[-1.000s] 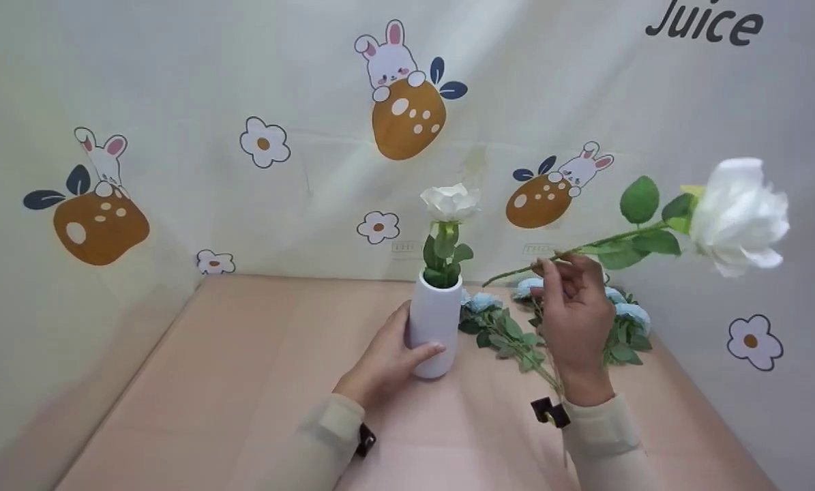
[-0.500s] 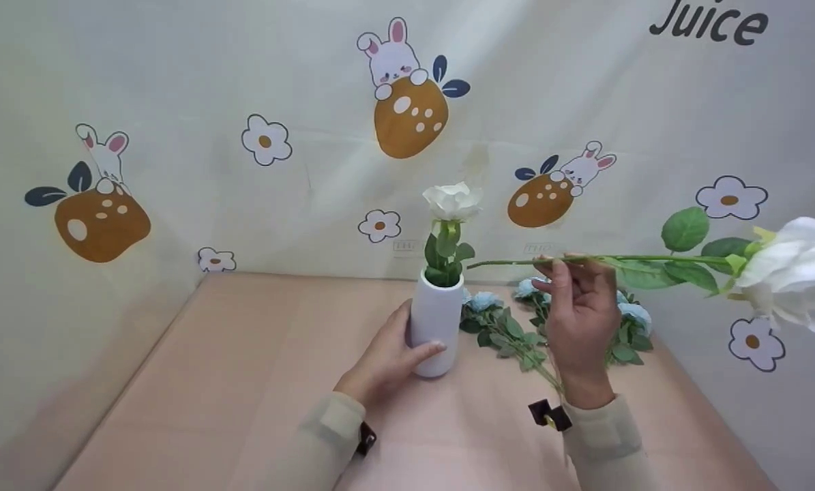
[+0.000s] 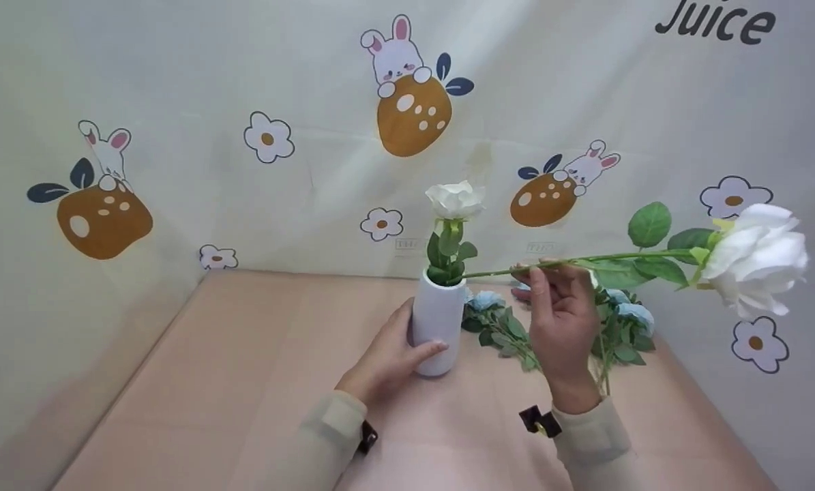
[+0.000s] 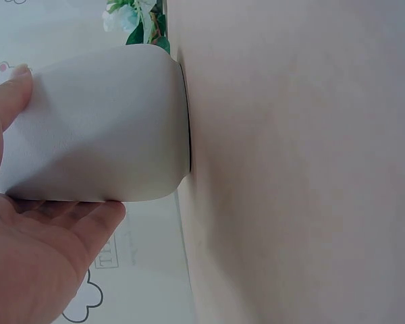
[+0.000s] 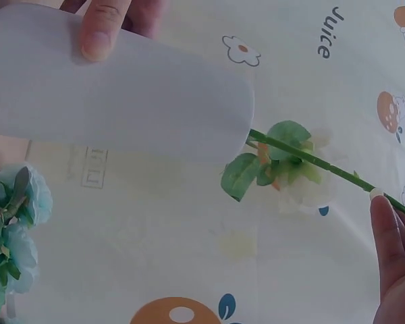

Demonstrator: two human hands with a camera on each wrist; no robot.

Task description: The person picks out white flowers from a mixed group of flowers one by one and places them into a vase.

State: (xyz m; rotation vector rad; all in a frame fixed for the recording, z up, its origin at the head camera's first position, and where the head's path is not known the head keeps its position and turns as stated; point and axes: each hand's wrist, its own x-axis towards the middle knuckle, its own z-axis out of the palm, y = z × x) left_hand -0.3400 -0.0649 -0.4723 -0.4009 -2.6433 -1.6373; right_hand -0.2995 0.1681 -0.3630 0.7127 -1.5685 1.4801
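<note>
Filling the top half of the head view, the backdrop (image 3: 312, 191) rises behind a pink table (image 3: 243, 368). On the table, right of centre, lie blue flowers (image 3: 635, 316), partly behind the right arm. The vase (image 3: 436, 327) stands mid-frame. The left hand (image 3: 387, 361), just left of it, grips its lower part, thumb across the front. The right hand (image 3: 562, 327), right of centre, pinches the stem (image 3: 489, 273) of a held rose (image 3: 755, 259) between thumb and fingers, its bloom at the right edge. Inside the vase is a standing rose (image 3: 455, 199), upright at upper centre.

The stem lies almost level, its end at the rim; whether the tip is inside is unclear. Pushed at this flat angle, it could catch on the rim or snag the standing rose's leaves. The heavy-looking bloom, far out from the pinch, might roll the stem and swing the tip away. A sideways push could tip the vase if the left grip loosens.
</note>
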